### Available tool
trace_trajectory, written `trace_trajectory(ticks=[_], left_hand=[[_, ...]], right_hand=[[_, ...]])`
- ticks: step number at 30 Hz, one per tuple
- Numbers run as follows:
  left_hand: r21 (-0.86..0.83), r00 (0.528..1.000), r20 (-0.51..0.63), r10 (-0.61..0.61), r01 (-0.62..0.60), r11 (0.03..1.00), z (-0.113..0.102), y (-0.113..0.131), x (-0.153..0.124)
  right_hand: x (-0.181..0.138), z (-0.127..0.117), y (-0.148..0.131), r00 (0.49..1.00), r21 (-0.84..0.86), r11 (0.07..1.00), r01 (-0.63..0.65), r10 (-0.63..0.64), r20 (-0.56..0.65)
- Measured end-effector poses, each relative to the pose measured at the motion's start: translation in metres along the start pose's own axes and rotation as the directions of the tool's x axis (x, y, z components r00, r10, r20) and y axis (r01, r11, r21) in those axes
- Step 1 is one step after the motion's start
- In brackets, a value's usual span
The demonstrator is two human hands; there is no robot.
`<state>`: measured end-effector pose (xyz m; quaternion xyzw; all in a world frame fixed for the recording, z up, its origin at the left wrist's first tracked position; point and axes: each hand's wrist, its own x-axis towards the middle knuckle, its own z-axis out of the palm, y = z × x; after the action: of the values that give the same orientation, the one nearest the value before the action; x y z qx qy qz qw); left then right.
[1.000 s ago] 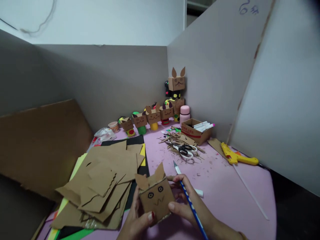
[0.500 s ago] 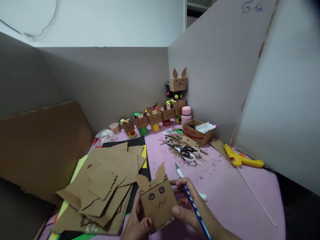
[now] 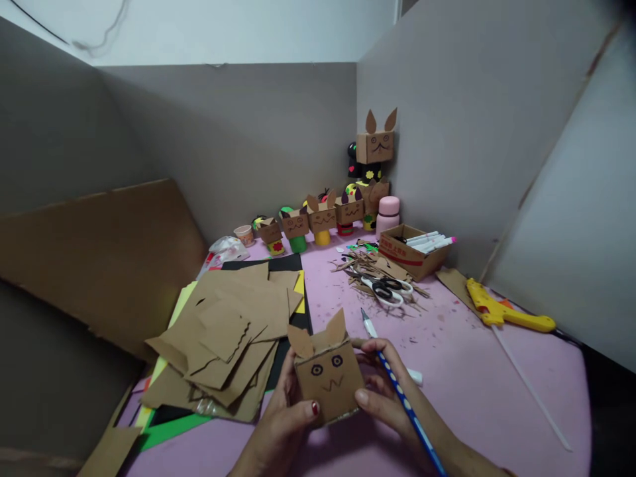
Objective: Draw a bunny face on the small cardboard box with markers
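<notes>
A small cardboard box [image 3: 331, 391] with two pointed ears, ringed eyes and a zigzag mouth drawn on it faces me, slightly tilted. My left hand [image 3: 293, 407] grips its left side, thumb on the lower front. On the right, my right hand [image 3: 387, 391] is closed on the box's edge, thumb at the front and fingers behind. A blue pencil with white dots [image 3: 408, 405] is also tucked in my right hand, slanting down across it. Just beyond those fingers, a white marker [image 3: 368, 324], dark tip showing, lies on the table.
Stacked cardboard pieces [image 3: 233, 331] lie at left. Two pairs of scissors [image 3: 390, 289] rest by cardboard scraps. Behind them are a box of markers [image 3: 417, 255] and a pink bottle [image 3: 387, 215]. A yellow glue gun [image 3: 507, 314] lies right. Several box-headed figures [image 3: 322, 218] line the back.
The view has shifted, so the scene sits further right and higher. My left thumb has moved up onto the front of the box. Both hands still hold it.
</notes>
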<state>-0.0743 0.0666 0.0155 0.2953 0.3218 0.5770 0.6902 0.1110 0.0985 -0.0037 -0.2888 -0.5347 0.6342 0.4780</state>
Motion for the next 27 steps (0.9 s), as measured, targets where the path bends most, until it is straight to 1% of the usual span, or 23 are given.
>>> trace_trajectory(ticks=[3, 7, 11, 14, 18, 24, 27], left_hand=[[-0.011, 1.0, 0.012, -0.003, 0.003, 1.0, -0.0002, 0.0002, -0.0001], [-0.015, 1.0, 0.001, 0.001, -0.001, 1.0, 0.0009, 0.0014, 0.0008], [-0.014, 1.0, -0.013, 0.0, 0.0, 1.0, -0.0006, 0.0015, 0.0008], [-0.027, 1.0, -0.012, -0.014, 0.014, 1.0, -0.0026, -0.0006, 0.0], [-0.031, 0.999, -0.017, -0.033, 0.032, 0.999, -0.0024, -0.0023, -0.0004], [0.014, 0.999, 0.018, -0.04, 0.04, 0.999, -0.0006, -0.0006, 0.0005], [0.043, 0.998, 0.015, -0.053, 0.052, 0.998, -0.0019, -0.0014, 0.0005]], right_hand=[[-0.0004, 0.0006, 0.0009, 1.0, -0.012, 1.0, 0.009, -0.009, 0.003], [-0.0009, 0.0027, -0.0025, 0.998, 0.003, 1.0, 0.031, -0.031, 0.052], [-0.0025, 0.0048, -0.0048, 0.996, -0.1, 0.994, 0.048, -0.04, 0.085], [-0.0023, 0.0052, -0.0016, 0.995, -0.189, 0.977, 0.095, -0.086, 0.052], [-0.0003, 0.0055, 0.0026, 0.983, -0.24, 0.954, 0.182, -0.185, 0.01], [0.0002, 0.0056, -0.0001, 0.978, -0.263, 0.942, 0.208, -0.209, 0.025], [-0.0014, 0.0017, 0.0008, 0.98, -0.361, 0.912, 0.195, -0.195, 0.036]])
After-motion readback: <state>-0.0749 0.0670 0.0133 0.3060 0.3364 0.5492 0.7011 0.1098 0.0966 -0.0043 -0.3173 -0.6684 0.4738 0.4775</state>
